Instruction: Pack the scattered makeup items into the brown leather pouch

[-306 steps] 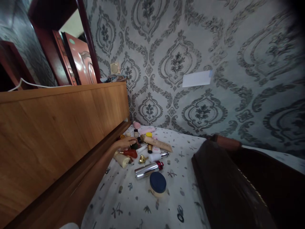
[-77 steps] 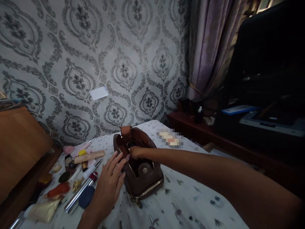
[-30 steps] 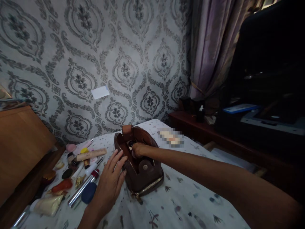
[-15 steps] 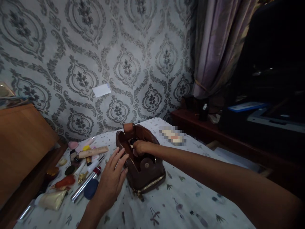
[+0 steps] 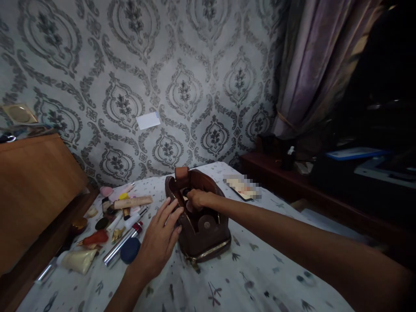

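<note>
A dark brown bag [image 5: 204, 242] with a gold zipper stands unzipped on the patterned cloth [image 5: 227, 277]. My left hand [image 5: 160, 238] rests against the bag's left rim, its fingers spread and holding nothing. Inside the opening is my right hand [image 5: 197, 199], its fingers curled at a small dark-topped item whose lower part is hidden; what exactly it grips is too small to tell. To the left of my left hand lie a round blue case [image 5: 130, 250], a silver tube [image 5: 118, 249], a beige tube [image 5: 133, 202], a cream tube [image 5: 79, 261] and a red-orange item [image 5: 96, 237].
A blurred flat item [image 5: 243, 188] lies right of the bag. A wooden box [image 5: 39, 186] stands at the left edge. Behind are a patterned wall and, on the right, a dark red ledge [image 5: 260, 167] with a small bottle [image 5: 289, 158] and a curtain above.
The whole view has shifted, so things appear slightly farther right. Both hands keep nearly the same places at the bag.
</note>
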`<state>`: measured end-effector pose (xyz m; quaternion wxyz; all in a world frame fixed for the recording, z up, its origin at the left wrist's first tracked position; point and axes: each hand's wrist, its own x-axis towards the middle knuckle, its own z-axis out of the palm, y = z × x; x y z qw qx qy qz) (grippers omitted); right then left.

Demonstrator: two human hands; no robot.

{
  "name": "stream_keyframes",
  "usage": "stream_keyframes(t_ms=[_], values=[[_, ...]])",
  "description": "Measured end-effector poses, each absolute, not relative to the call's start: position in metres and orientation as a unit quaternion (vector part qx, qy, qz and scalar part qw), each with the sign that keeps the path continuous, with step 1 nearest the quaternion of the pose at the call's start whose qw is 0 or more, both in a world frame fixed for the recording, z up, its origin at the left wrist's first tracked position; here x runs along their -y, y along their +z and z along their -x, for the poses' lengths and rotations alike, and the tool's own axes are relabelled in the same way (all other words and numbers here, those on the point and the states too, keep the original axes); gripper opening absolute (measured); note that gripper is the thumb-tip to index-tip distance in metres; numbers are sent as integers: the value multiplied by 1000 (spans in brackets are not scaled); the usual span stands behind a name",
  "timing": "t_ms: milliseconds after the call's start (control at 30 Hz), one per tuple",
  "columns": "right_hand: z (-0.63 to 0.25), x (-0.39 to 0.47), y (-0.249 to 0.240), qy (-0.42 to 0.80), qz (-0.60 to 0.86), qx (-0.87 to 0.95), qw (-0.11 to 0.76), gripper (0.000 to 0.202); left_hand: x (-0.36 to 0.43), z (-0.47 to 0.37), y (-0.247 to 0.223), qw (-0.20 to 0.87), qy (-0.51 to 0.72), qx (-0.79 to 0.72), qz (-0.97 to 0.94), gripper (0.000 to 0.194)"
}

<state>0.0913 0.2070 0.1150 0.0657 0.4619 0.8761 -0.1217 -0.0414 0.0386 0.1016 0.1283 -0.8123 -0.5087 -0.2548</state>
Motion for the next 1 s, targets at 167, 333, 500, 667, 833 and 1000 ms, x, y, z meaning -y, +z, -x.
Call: stream_keyframes(t_ms=[167, 333, 500, 667, 833, 1000], values=[[-90, -202, 124, -112, -459, -873, 121, 50, -39, 42, 101, 131, -261, 505, 812, 39], [-87, -202, 121, -104, -462, -868, 148, 51, -39, 41, 102, 130, -259, 506, 812, 39], [-89, -200, 121, -106, -442, -879, 145, 62, -38, 41, 103, 129, -266, 504, 811, 40], [-89, -200, 123, -111, -434, -881, 151, 67, -37, 40, 104, 126, -264, 509, 809, 41], [-91, -197, 126, -114, -440, -879, 142, 64, -38, 40, 102, 122, -268, 507, 810, 41], [-95, -190, 130, -110, -450, -878, 123, 56, -37, 40, 102, 116, -263, 512, 809, 40]])
